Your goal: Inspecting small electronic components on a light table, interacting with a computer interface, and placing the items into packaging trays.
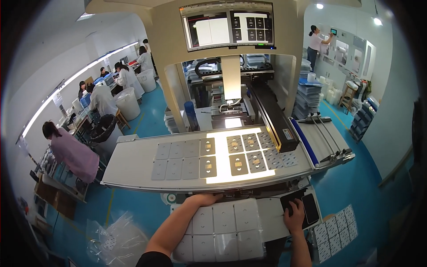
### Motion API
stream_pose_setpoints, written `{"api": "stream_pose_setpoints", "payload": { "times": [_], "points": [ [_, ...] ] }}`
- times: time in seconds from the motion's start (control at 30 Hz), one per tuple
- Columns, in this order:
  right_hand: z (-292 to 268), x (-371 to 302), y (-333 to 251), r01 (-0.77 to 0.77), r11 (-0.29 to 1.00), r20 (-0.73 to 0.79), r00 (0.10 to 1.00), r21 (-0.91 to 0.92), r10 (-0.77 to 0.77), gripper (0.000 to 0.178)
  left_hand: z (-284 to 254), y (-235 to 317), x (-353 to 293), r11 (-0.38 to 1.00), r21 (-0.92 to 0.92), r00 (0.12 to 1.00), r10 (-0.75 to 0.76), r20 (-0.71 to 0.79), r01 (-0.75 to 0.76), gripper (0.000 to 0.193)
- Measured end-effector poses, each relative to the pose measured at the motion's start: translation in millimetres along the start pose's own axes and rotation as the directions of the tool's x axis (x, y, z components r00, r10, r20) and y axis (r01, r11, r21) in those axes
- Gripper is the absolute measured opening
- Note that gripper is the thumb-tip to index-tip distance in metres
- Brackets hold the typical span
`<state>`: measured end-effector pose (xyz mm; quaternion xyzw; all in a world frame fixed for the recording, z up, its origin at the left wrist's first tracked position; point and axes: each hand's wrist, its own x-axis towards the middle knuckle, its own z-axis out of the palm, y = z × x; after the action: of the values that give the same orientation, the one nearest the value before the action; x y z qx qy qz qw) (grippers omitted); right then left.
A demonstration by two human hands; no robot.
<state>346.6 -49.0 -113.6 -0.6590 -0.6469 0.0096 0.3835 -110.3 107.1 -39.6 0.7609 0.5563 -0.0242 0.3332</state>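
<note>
My left hand [206,199] reaches to the far edge of a stack of pale sheets, its fingers stretched to the right just under the machine table's front rim; the fingertips are partly hidden. The top sheet [226,222] bears rounded rectangles in two rows under a glossy cover, and lies in front of me below my left forearm. My right hand [294,216] rests on a dark computer mouse, mostly hidden by the fingers, on a black pad [286,201]. Right beside it lies a black phone [310,208].
The machine's white table [129,162] carries rows of grey and patterned cards, partly lit. Above hangs a monitor [227,24]. A black rail [275,115] and blue roller [304,142] stand right. Plastic bags [118,240] lie lower left, patterned sheets [336,233] lower right. Several people work farther off.
</note>
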Motion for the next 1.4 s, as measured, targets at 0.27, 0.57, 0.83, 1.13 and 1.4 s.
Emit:
{"api": "stream_pose_setpoints", "payload": {
  "times": [0.27, 0.57, 0.83, 1.13, 1.4],
  "points": [
    [1.1, 0.3, -1.2, -0.001, 0.999, 0.072, 0.997, 0.048, -0.002, 0.034, 0.2, -0.8, 0.8, 0.995, 0.02, 0.995, -0.094, 0.025, 0.093, 0.082],
    [1.1, 0.9, -1.6, 0.057, 0.998, 0.04, 0.998, -0.009, -0.057, 0.032, 2.9, -4.4, 4.0, 0.995, -0.012, 0.994, -0.103, 0.039, 0.104, 0.078],
    [3.4, -1.2, 0.5, 0.023, 0.999, -0.025, 0.999, -0.028, -0.024, 0.034, -1.9, 1.4, -1.6, 1.0, -0.022, 0.999, -0.01, 0.044, 0.011, 0.076],
    [2.2, 0.3, -1.3, 0.029, 0.999, -0.033, 0.999, -0.03, -0.03, 0.033, -11.3, 13.6, -9.4, 0.999, 0.0, 0.997, -0.038, 0.067, 0.038, 0.076],
    [0.7, 0.8, -4.0, 0.04, 0.999, -0.035, 0.999, -0.03, -0.041, 0.032, -0.2, -2.1, 3.0, 0.998, -0.011, 0.995, -0.057, 0.078, 0.058, 0.08]
  ]
}}
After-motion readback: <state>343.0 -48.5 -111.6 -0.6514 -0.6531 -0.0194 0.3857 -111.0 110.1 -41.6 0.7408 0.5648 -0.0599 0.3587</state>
